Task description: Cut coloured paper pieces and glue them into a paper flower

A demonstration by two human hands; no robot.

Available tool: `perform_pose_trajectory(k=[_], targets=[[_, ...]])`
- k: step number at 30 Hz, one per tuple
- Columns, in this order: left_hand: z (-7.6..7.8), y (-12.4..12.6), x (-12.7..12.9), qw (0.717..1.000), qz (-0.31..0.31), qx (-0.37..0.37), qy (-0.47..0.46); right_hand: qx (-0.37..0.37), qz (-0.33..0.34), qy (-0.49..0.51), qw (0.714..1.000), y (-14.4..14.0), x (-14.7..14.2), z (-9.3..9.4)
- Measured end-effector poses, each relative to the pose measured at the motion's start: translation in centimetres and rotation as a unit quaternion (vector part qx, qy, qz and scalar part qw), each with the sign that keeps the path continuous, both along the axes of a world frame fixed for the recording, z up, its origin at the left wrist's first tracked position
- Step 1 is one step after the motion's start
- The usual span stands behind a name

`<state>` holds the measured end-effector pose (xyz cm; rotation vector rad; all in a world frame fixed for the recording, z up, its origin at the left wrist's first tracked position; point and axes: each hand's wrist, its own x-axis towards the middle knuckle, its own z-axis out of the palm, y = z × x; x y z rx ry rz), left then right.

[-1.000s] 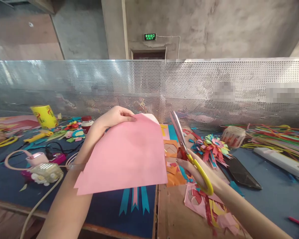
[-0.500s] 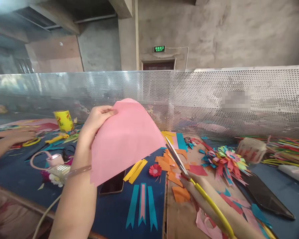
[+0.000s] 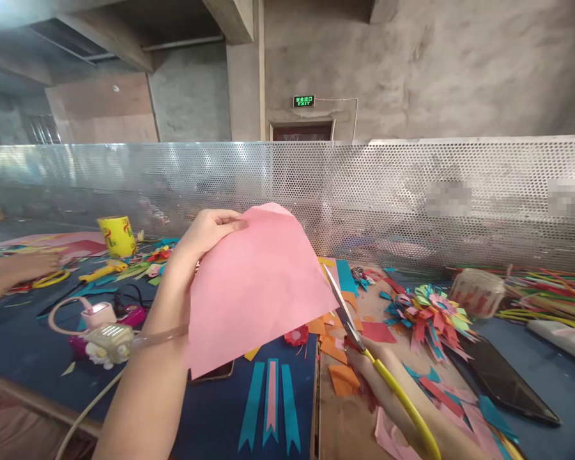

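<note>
A large sheet of pink paper (image 3: 259, 287) is held up by my left hand (image 3: 213, 230), its thumb and fingers pinching the upper left edge. My right hand (image 3: 378, 367) grips yellow-handled scissors (image 3: 349, 322), whose blades point up and left beside the sheet's right corner. Whether the blades touch the paper I cannot tell. Below the sheet, blue paper strips with notched ends (image 3: 292, 409) lie on the table, the middle one carrying a pink strip (image 3: 271, 393). A red paper flower (image 3: 296, 336) and a phone (image 3: 220, 370) are partly covered by the sheet.
Orange paper scraps (image 3: 342, 379) lie near the scissors. Rightward are a colourful paper flower bundle (image 3: 434, 313), a jar (image 3: 478, 292) and a black phone (image 3: 508, 380). A yellow tape roll (image 3: 117, 236), a glue gun (image 3: 103, 270) and another person's hand (image 3: 33, 264) are leftward.
My left hand and the pink sheet have moved right and slightly down, covering more of the yellow strips and red flower. The sheet's right corner is now closer to the scissor blades.
</note>
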<state>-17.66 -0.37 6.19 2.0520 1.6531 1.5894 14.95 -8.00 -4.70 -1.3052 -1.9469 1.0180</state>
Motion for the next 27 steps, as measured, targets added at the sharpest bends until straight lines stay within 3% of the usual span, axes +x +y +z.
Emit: perform_pose_trajectory(k=[9,27], targets=[[0.3,-0.5,0.7,0.999,-0.029,-0.016,-0.006,0.021,-0.022,-0.008,0.999,0.9,-0.5,-2.2],[0.0,0.3,4.5,0.986,-0.140,-0.066,0.067,0.056,-0.063,0.018,0.996,1.3,-0.5,-2.6]])
